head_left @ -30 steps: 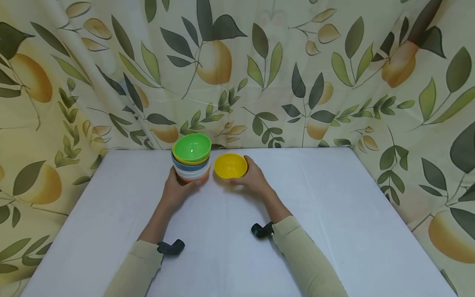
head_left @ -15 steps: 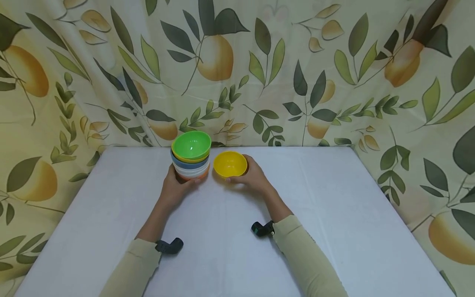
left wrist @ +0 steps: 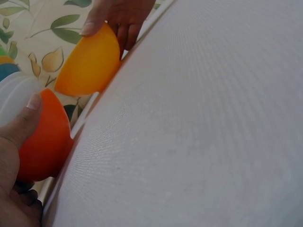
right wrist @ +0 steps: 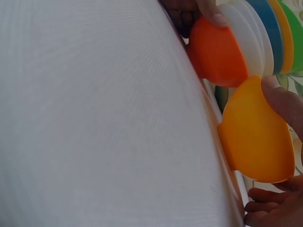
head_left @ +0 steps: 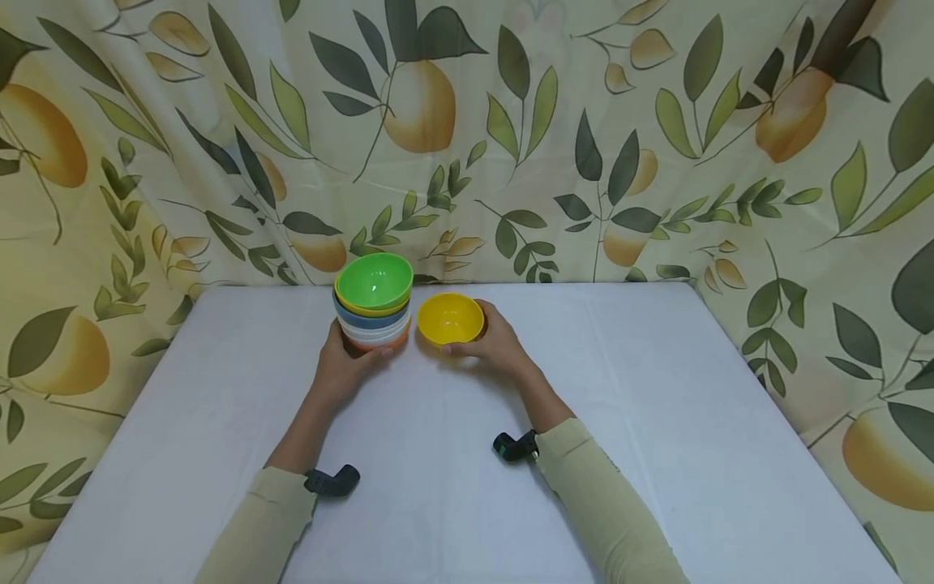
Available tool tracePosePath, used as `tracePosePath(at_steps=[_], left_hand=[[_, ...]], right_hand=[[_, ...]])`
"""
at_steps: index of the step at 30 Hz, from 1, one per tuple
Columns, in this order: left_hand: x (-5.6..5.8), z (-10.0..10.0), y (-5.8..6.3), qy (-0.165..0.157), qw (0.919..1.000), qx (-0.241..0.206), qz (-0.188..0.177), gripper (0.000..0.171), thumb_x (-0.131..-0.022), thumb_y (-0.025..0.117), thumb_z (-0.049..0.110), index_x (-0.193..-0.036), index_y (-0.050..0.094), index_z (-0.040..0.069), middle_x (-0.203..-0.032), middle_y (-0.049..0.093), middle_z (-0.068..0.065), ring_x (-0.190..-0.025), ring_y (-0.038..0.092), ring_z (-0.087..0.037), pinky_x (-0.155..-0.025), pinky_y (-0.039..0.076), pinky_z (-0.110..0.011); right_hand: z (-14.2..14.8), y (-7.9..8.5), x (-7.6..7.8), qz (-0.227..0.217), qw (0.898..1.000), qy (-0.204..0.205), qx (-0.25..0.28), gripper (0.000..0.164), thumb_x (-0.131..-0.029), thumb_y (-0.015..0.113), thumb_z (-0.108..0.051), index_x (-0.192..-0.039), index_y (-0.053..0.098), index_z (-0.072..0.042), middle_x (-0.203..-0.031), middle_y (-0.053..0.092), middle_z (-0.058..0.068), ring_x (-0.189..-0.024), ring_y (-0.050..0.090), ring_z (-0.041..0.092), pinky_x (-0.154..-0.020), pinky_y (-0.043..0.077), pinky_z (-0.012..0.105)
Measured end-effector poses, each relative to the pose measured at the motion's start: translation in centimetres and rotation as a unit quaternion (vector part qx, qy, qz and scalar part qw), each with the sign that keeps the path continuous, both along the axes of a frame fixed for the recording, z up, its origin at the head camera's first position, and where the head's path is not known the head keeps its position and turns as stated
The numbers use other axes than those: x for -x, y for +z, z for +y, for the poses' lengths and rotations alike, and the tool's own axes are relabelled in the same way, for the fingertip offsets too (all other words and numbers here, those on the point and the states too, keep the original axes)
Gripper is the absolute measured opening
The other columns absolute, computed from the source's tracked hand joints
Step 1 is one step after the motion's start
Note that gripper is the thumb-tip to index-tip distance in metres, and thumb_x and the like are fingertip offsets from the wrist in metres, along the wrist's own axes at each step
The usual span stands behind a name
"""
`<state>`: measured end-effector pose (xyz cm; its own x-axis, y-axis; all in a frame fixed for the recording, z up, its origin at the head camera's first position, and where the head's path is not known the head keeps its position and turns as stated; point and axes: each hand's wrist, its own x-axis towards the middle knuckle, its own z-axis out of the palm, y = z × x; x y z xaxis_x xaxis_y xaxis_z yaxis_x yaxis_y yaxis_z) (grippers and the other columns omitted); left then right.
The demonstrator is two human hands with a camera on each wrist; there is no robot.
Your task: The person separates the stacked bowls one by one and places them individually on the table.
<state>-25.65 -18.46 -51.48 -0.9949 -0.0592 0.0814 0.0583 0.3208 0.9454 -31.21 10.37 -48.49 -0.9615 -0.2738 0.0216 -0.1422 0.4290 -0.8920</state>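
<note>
A stack of nested bowls stands near the table's far edge, with a green bowl (head_left: 375,281) on top. Below it come a yellow rim, a blue bowl (head_left: 370,321), white bowls (right wrist: 246,33) and an orange bowl (left wrist: 47,137) at the bottom. My left hand (head_left: 341,367) grips the orange bowl from the left, thumb on its near side. Just right of the stack, a separate yellow bowl (head_left: 450,319) sits upright on the table. My right hand (head_left: 498,345) holds it from the right, thumb on the near side and fingers behind.
A white cloth covers the table (head_left: 438,487). Right behind its far edge hangs a curtain (head_left: 467,138) printed with fruit and leaves. A black wrist camera (head_left: 332,481) is strapped to the left wrist, another camera (head_left: 514,446) to the right.
The whole head view has shifted slightly, so everything sits a little higher in it. Both hands keep their holds, and the bowls stay in place.
</note>
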Motion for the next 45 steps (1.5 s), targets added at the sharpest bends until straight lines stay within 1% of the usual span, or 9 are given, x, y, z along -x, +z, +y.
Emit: tracePosePath(at_steps=[13, 19, 22, 27, 31, 34, 36, 40, 45], left_hand=[[0.1, 0.0, 0.3, 0.006, 0.9999, 0.007, -0.005, 0.113, -0.087, 0.089, 0.034, -0.168, 0.013, 0.015, -0.162, 0.036, -0.013, -0.151, 0.032, -0.033, -0.126, 0.023, -0.054], [0.1, -0.1, 0.3, 0.006, 0.9999, 0.009, -0.005, 0.115, -0.086, 0.090, 0.037, -0.168, 0.013, 0.015, -0.162, 0.036, -0.013, -0.150, 0.033, -0.033, -0.125, 0.025, -0.054], [0.1, -0.1, 0.2, 0.005, 0.9999, 0.012, -0.004, 0.115, -0.086, 0.090, 0.038, -0.168, 0.013, 0.016, -0.161, 0.038, -0.012, -0.149, 0.035, -0.033, -0.124, 0.027, -0.054], [0.1, -0.2, 0.2, 0.005, 0.9999, 0.013, -0.004, 0.115, -0.086, 0.090, 0.038, -0.168, 0.012, 0.016, -0.160, 0.039, -0.013, -0.149, 0.035, -0.034, -0.124, 0.027, -0.055], [-0.1, -0.1, 0.1, 0.002, 0.9999, 0.011, -0.010, 0.117, -0.085, 0.089, 0.042, -0.168, 0.012, 0.015, -0.160, 0.039, -0.013, -0.148, 0.035, -0.033, -0.124, 0.027, -0.054], [-0.2, 0.0, 0.0, 0.004, 0.9999, 0.009, -0.013, 0.118, -0.084, 0.089, 0.046, -0.168, 0.013, 0.015, -0.160, 0.040, -0.013, -0.148, 0.036, -0.032, -0.124, 0.027, -0.053], [-0.3, 0.0, 0.0, 0.004, 0.9999, 0.010, -0.012, 0.118, -0.084, 0.090, 0.046, -0.168, 0.013, 0.014, -0.160, 0.040, -0.014, -0.148, 0.036, -0.033, -0.124, 0.027, -0.054], [-0.3, -0.1, -0.1, 0.004, 0.9999, 0.014, -0.002, 0.116, -0.085, 0.090, 0.042, -0.167, 0.013, 0.013, -0.159, 0.040, -0.014, -0.148, 0.036, -0.034, -0.124, 0.027, -0.055], [-0.2, -0.1, -0.6, 0.000, 1.0000, 0.009, 0.004, 0.118, -0.084, 0.089, 0.047, -0.167, 0.014, 0.013, -0.159, 0.041, -0.013, -0.148, 0.037, -0.033, -0.123, 0.028, -0.054]], right_hand=[[0.0, 0.2, 0.3, -0.001, 1.000, 0.001, -0.003, 0.103, -0.078, 0.094, -0.028, -0.158, 0.035, -0.001, -0.153, 0.048, 0.018, -0.137, 0.048, 0.034, -0.120, 0.037, 0.050], [0.1, 0.8, 0.3, -0.036, 0.999, -0.012, 0.003, 0.113, -0.080, 0.091, -0.038, -0.164, 0.025, -0.002, -0.164, 0.036, 0.019, -0.148, 0.038, 0.036, -0.123, 0.031, 0.052], [0.2, 1.5, 0.3, -0.040, 0.999, -0.025, 0.013, 0.113, -0.082, 0.088, -0.042, -0.165, 0.023, -0.003, -0.167, 0.032, 0.019, -0.153, 0.031, 0.037, -0.123, 0.029, 0.054], [0.1, 3.3, -0.2, -0.013, 0.999, -0.032, 0.033, 0.111, -0.085, 0.087, -0.041, -0.166, 0.022, -0.005, -0.169, 0.031, 0.015, -0.156, 0.025, 0.037, -0.125, 0.024, 0.056], [-0.4, 5.0, -1.1, 0.029, 0.996, -0.040, 0.075, 0.108, -0.085, 0.089, -0.038, -0.165, 0.025, -0.004, -0.168, 0.033, 0.015, -0.157, 0.026, 0.032, -0.126, 0.023, 0.047], [-1.1, 6.1, -1.9, 0.059, 0.991, -0.041, 0.117, 0.107, -0.084, 0.090, -0.034, -0.164, 0.027, -0.003, -0.167, 0.036, 0.013, -0.156, 0.027, 0.026, -0.127, 0.022, 0.039], [-1.6, 6.7, -2.3, 0.072, 0.987, -0.035, 0.136, 0.106, -0.083, 0.090, -0.032, -0.164, 0.028, -0.002, -0.167, 0.036, 0.013, -0.156, 0.027, 0.023, -0.127, 0.022, 0.037], [-3.0, 7.4, -2.5, 0.085, 0.985, -0.021, 0.147, 0.108, -0.081, 0.092, -0.033, -0.164, 0.030, -0.003, -0.167, 0.036, 0.013, -0.156, 0.028, 0.023, -0.127, 0.022, 0.040], [-4.5, 7.4, -2.1, 0.083, 0.988, -0.013, 0.126, 0.109, -0.079, 0.093, -0.036, -0.163, 0.031, -0.002, -0.167, 0.036, 0.014, -0.156, 0.027, 0.028, -0.126, 0.024, 0.047]])
